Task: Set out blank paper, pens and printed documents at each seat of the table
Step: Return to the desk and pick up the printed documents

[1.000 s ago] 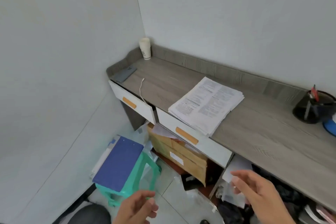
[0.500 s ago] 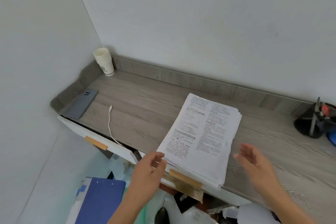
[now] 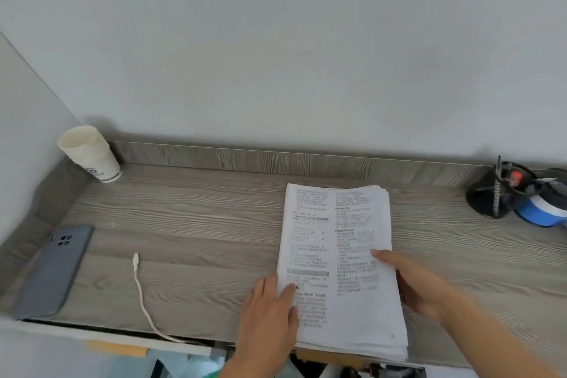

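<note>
Printed documents (image 3: 334,242) on desk (image 3: 199,224): left hand (image 3: 270,313) touches, right hand (image 3: 417,285) grips.

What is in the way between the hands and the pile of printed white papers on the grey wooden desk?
Nothing visible. The left hand touches the stack of printed white papers at its left edge, and the right hand holds its right edge, thumb on top.

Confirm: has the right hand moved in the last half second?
Yes. The right hand came left onto the right edge of the stack; before, it hovered over bare desk beside it.
</note>
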### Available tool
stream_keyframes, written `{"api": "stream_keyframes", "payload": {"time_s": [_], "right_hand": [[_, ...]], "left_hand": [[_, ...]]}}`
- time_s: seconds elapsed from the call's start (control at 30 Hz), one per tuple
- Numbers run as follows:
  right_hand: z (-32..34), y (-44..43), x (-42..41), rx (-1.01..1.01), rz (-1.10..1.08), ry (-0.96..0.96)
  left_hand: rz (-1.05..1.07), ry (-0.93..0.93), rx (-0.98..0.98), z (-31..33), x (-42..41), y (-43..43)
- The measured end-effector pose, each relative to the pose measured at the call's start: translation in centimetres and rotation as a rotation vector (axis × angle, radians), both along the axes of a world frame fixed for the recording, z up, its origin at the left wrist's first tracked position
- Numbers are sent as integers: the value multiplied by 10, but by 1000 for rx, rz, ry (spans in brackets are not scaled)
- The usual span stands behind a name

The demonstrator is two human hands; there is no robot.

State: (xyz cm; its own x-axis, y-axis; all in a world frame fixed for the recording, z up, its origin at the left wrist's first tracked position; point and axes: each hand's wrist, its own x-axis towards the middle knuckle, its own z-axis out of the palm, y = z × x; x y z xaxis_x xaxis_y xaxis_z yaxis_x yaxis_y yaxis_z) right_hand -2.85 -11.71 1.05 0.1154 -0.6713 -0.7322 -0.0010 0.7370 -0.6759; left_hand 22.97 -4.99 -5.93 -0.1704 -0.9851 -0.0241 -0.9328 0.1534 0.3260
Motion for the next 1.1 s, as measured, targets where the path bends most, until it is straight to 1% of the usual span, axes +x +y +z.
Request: {"api": "stream_keyframes", "payload": {"time_s": [0.1, 0.17, 0.23, 0.27, 0.3, 0.37, 0.4, 0.43, 0.5, 0.57, 0.6, 0.67, 0.83, 0.9, 1.0, 1.1], "right_hand": [[-2, -18, 18, -23, 32, 51], [1, -27, 29, -138, 36, 153], [8, -28, 38, -294, 82, 271], [15, -26, 41, -372, 128, 310], [23, -23, 42, -456, 169, 317], [36, -17, 39, -616, 203, 293], [41, -16, 34, -671, 209, 268], [47, -16, 29, -724, 210, 227], [64, -15, 25, -810, 160, 91], [77, -15, 25, -814, 134, -33], [77, -16, 23, -808, 130, -70], [70, -19, 18, -775, 115, -83], [51, -10, 4, -688, 113, -27], [44, -6, 3, -666, 138, -14], [42, -4, 5, -644, 135, 15], [53, -4, 12, -647, 170, 91]], "left_hand": [[-33, -2, -41, -2, 2, -2], [-45, 4, -45, -1, 1, 0], [-36, 9, -32, 3, 4, 0], [2, 77, -12, 8, 6, -3], [82, 229, 37, 14, 9, -10], [296, 681, 172, 38, 18, -27], [373, 847, 181, 54, 23, -39], [394, 983, 173, 71, 28, -52], [287, 1226, 166, 107, 35, -72], [192, 1337, 186, 133, 34, -85], [178, 1353, 188, 142, 32, -89], [185, 1353, 202, 149, 25, -90], [203, 1284, 314, 123, 11, -78], [203, 1261, 323, 117, 3, -72], [236, 1193, 279, 120, -7, -67], [236, 1027, 129, 136, -11, -61]]}}
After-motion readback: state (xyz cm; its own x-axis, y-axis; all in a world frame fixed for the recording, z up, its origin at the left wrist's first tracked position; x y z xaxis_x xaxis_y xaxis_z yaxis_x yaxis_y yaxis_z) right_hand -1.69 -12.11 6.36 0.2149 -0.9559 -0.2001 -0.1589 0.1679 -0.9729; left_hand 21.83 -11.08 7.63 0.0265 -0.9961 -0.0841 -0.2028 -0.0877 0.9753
